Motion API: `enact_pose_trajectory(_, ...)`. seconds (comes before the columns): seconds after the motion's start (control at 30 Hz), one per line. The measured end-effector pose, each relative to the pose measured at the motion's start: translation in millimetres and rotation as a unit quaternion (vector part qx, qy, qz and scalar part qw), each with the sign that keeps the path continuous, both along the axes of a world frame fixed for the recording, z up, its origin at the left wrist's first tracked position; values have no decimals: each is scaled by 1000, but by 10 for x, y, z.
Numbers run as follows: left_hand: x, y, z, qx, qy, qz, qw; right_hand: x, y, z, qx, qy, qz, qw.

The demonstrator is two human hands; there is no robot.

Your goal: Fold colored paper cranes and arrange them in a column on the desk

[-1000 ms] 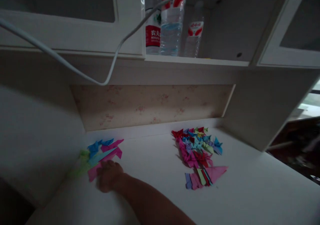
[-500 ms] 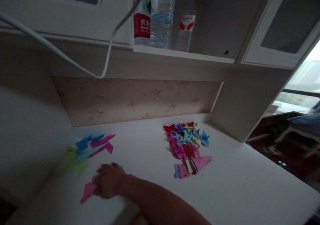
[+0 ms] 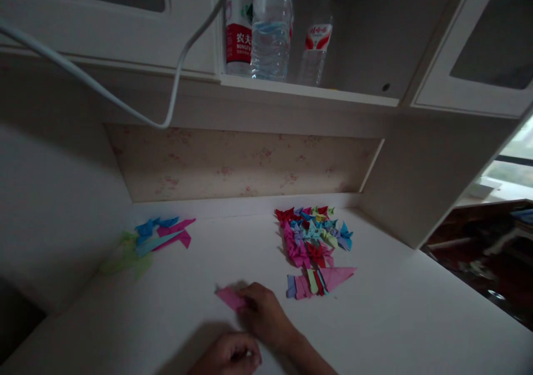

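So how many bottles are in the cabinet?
3: a Nongfu bottle at left, a large clear bottle beside it, a smaller clear bottle at right. Others may be hidden.

Over the worktop (image 3: 400, 308), a white cupboard (image 3: 104, 36) has an open shelf (image 3: 308, 90) with bottles on it: a red-and-white labelled bottle (image 3: 239, 44) at the left, a larger clear bottle (image 3: 270, 47) of liquid just beside it, and a slimmer bottle (image 3: 316, 44) farther right. A pale cable (image 3: 164, 124) dips in front. Behind runs a floral panel (image 3: 245, 164); a bright window (image 3: 512, 175) shows at the right edge.
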State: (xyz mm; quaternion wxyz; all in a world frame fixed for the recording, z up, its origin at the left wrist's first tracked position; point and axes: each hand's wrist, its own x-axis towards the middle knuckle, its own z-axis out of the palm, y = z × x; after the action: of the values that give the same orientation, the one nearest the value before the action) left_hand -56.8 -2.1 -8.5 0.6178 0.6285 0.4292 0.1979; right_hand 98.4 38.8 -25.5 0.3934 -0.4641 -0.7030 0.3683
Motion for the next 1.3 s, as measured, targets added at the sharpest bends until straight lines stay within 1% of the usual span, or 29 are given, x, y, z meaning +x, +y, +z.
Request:
enact_pose_trajectory(0.03, 16, 13, -3, -4, -7, 14, 1000, 75, -50, -31, -39, 92, -22, 995)
enact_pose_trajectory(0.07, 34, 25, -8, -12, -19, 32, 999, 138, -92, -64, -79, 189, -39, 978)
enact_pose_trajectory(0.13, 75, 37, -21, -42, -55, 81, 994, 227, -151, -118, -149, 359, -57, 920)
enact_pose_trajectory(0.17, 97, 38, -28, -59, -78, 105, 990, 252, -168, -133, -170, 418, -58, 891)
enact_pose_trajectory(0.2, 119, 34, -34, -74, -100, 126, 984, 263, -179, -140, -182, 457, -56, 869)
enact_pose_trajectory(0.23, 139, 27, -39, -86, -122, 144, 978, 262, -187, -139, -192, 477, -45, 856)
enact_pose_trajectory(0.27, 157, 20, -44, -90, -144, 166, 971, 248, -194, -131, -203, 486, -27, 849)
enact_pose_trajectory(0.37, 184, 9, -63, -73, -188, 205, 958, 152, -233, -94, -234, 491, 49, 838)
enact_pose_trajectory(0.43, 178, 23, -86, -53, -190, 214, 957, 72, -276, -83, -250, 500, 85, 825)
enact_pose_trajectory(0.5, 160, 46, -115, -43, -184, 216, 958, 9, -317, -96, -257, 507, 94, 817)
enact_pose_trajectory(0.57, 144, 63, -140, -43, -184, 233, 954, -26, -343, -133, -261, 497, 85, 823)
enact_pose_trajectory(0.63, 135, 67, -153, -47, -181, 242, 952, -34, -351, -183, -264, 474, 68, 837)
enact_pose_trajectory(0.73, 130, 54, -155, -48, -178, 218, 958, -22, -343, -239, -265, 448, 40, 853)
enact_pose_trajectory(0.8, 129, 45, -146, -50, -177, 201, 962, -11, -334, -244, -260, 439, 23, 860)
enact_pose_trajectory(0.93, 144, 34, -98, -38, -171, 211, 962, 12, -311, -202, -243, 426, 5, 871)
enact_pose_trajectory(1.07, 157, 37, -71, -48, -167, 204, 964, 23, -301, -168, -204, 398, -3, 895)
enact_pose_trajectory(1.13, 147, 43, -86, -51, -159, 193, 967, 16, -315, -155, -182, 383, -11, 906)
enact_pose_trajectory(1.3, 113, 44, -154, -22, -108, 170, 979, 2, -379, -72, -177, 338, -43, 923)
